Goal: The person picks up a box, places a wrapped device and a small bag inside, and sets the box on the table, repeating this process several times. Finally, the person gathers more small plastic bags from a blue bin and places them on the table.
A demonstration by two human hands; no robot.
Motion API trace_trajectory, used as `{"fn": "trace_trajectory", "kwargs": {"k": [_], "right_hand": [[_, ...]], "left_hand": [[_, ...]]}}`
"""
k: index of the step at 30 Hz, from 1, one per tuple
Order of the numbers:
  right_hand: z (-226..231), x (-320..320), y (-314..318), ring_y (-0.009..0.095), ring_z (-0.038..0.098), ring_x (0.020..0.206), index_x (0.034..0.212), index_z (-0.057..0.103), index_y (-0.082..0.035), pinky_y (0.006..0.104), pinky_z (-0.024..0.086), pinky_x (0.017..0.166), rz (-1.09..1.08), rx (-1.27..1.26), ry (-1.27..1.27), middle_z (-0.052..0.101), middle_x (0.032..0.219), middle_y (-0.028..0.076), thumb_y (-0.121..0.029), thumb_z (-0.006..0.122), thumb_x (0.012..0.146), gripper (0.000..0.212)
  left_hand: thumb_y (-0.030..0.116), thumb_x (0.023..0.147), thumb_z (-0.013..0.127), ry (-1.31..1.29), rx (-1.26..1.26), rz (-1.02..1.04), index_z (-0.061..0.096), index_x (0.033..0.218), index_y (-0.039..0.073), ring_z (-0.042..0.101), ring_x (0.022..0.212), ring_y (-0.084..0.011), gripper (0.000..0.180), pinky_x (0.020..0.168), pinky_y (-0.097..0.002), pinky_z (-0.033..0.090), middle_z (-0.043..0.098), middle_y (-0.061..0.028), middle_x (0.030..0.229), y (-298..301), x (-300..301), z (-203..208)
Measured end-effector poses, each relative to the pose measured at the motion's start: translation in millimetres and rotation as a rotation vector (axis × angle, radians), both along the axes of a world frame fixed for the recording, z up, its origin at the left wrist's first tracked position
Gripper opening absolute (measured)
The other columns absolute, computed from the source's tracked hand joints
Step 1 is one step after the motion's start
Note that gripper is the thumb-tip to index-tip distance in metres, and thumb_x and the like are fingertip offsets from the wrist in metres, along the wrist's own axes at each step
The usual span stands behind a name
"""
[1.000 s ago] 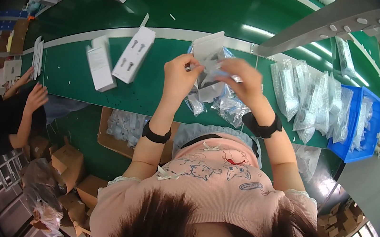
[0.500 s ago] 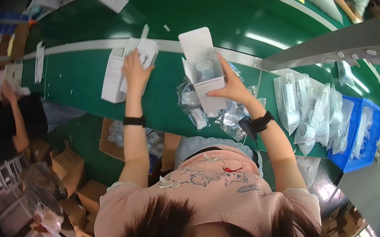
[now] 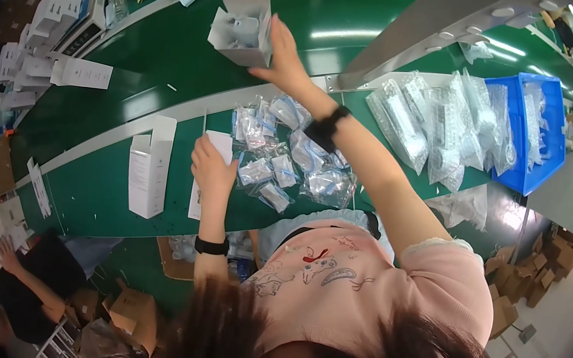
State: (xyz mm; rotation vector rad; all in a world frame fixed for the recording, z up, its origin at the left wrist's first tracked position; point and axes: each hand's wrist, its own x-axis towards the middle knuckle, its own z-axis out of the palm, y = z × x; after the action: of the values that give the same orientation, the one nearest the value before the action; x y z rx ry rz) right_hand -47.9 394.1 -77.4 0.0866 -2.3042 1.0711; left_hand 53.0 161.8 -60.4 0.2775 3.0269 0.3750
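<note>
My right hand reaches out past the metal rail and grips the side of an open white box, its flap raised. Inside that box sits a pale item in clear wrapping. Nearer to me, my left hand is closed around a second white box, which it partly hides. A third white box stands left of it with its flaps up. Right of my left hand lies a pile of small clear bags holding white and blue parts.
Bubble-wrapped packages lie at the right beside a blue bin. A metal post slants over the far green surface. White boxes are stacked at the far left. Another person sits at the lower left.
My right hand has carried the open box from above the bags to beyond the rail. My left hand now holds one box apart from the standing one. The view has shifted.
</note>
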Motion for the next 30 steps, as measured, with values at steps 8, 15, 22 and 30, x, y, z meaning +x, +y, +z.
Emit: {"fn": "trace_trajectory", "kwargs": {"k": [8,15,22,30], "right_hand": [[12.8,174.2,123.0,0.031,0.052,0.088,0.11,0.049,-0.008,0.0388,0.047,0.071,-0.598,0.715,-0.904,0.052,0.099,0.014,-0.017,0.065,0.059,0.054],[-4.0,189.1,138.8,0.032,0.05,0.096,0.118,0.039,-0.009,0.0398,0.046,0.076,-0.378,0.431,-0.726,0.047,0.107,0.013,-0.01,0.066,0.056,0.067],[130.4,158.2,56.3,0.022,0.048,0.097,0.124,0.029,-0.01,0.0334,0.041,0.083,-0.123,-0.943,-0.034,0.044,0.111,0.01,-0.004,0.065,0.066,0.069],[114.9,108.1,-36.3,0.021,0.044,0.102,0.119,0.035,-0.009,0.0319,0.038,0.084,-0.23,-0.429,0.201,0.047,0.105,0.009,-0.009,0.067,0.07,0.059]], "left_hand": [[0.012,0.059,0.071,-0.068,0.521,-0.041,0.034,0.127,0.013,0.041,0.103,-0.0333,0.077,0.086,-0.0385,0.038,0.036,-0.0171,0.116,-1.1,-1.4,83.4],[0.013,0.057,0.074,0.003,0.696,-0.421,0.041,0.111,0.01,0.042,0.104,-0.0336,0.064,0.085,-0.0387,0.039,0.037,-0.019,0.116,52.2,6.4,79.3],[0.01,0.055,0.077,0.084,0.968,-0.313,0.028,0.102,0.01,0.044,0.106,-0.0368,0.068,0.085,-0.0414,0.04,0.037,-0.0226,0.121,60.2,23.5,29.6],[0.008,0.055,0.078,0.215,0.948,-0.163,0.024,0.099,0.009,0.045,0.106,-0.0366,0.069,0.087,-0.0418,0.038,0.037,-0.0257,0.121,67.8,36.2,25.7]]}}
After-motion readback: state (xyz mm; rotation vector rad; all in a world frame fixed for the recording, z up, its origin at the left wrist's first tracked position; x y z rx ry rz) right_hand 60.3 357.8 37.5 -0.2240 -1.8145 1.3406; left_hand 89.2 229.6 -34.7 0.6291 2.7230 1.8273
